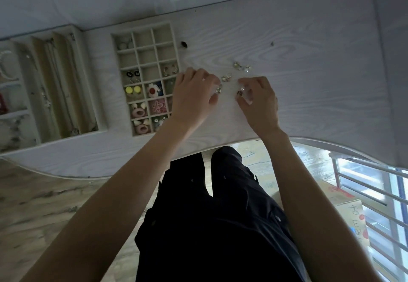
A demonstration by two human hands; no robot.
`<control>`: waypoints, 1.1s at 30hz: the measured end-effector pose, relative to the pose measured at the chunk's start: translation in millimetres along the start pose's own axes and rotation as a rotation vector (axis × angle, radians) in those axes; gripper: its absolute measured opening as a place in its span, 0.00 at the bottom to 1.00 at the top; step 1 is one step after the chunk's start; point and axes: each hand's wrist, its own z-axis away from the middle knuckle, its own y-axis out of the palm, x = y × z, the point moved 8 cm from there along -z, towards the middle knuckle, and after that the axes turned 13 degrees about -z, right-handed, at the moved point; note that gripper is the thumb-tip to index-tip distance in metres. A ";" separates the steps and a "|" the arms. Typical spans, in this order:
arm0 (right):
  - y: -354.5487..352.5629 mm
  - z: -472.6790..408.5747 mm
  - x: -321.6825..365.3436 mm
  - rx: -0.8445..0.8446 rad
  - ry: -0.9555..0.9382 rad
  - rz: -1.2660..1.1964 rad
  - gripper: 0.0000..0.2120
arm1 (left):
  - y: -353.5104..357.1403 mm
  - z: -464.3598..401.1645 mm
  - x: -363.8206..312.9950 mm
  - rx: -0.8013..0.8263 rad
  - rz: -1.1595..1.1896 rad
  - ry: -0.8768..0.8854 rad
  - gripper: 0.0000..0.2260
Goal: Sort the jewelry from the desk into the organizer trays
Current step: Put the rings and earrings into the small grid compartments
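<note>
At the far left of the white desk [309, 65] stood a tray with long slots [66, 83], chains lying along its channels. Further left still, partly cut off by the frame, sat another tray [11, 96] with pale and red pieces that were too blurred to name. Just right of the long slots was the grid tray [144, 76], three columns of small square pockets. Its upper pockets looked mostly bare apart from a pale round pair at top left. Lower down were yellow ball earrings [132, 89], a white flower with a red middle [153, 89], a pink flower piece [159, 106], and pink rings [139, 112] near the front.

The left hand [194, 93] lay at the grid tray's right edge, covering part of its right column. Its fingers were curled, and thumb and fingertips pinched a small shiny earring [218, 90] just above the desk. Between the two hands, a little farther back, a loose metallic piece [225, 78] rested on the wood. The right hand [259, 101] was close beside the left, fingers bent, pinching another small earring [240, 91] with a dark part and a clear glinting part. Behind and to the right of it lay a small cluster of shiny earrings [241, 67] on the desk. A dark little object [184, 44] sat on the desk near the grid tray's back corner.

Below the desk edge were the person's dark trousers [220, 215], and at the far right a cardboard box [346, 204] beside a white railing [375, 189].
</note>
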 end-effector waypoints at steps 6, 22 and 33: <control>-5.0 -8.4 2.9 0.086 -0.017 -0.012 0.19 | 16.2 -12.0 -12.9 0.084 -0.052 0.003 0.14; -8.2 -22.4 6.2 0.050 -0.042 0.224 0.10 | 22.2 -24.3 -4.3 0.082 0.027 -0.161 0.06; 1.9 -20.1 38.0 0.091 -0.065 -0.231 0.09 | 4.0 -15.2 0.7 -0.008 0.453 -0.077 0.04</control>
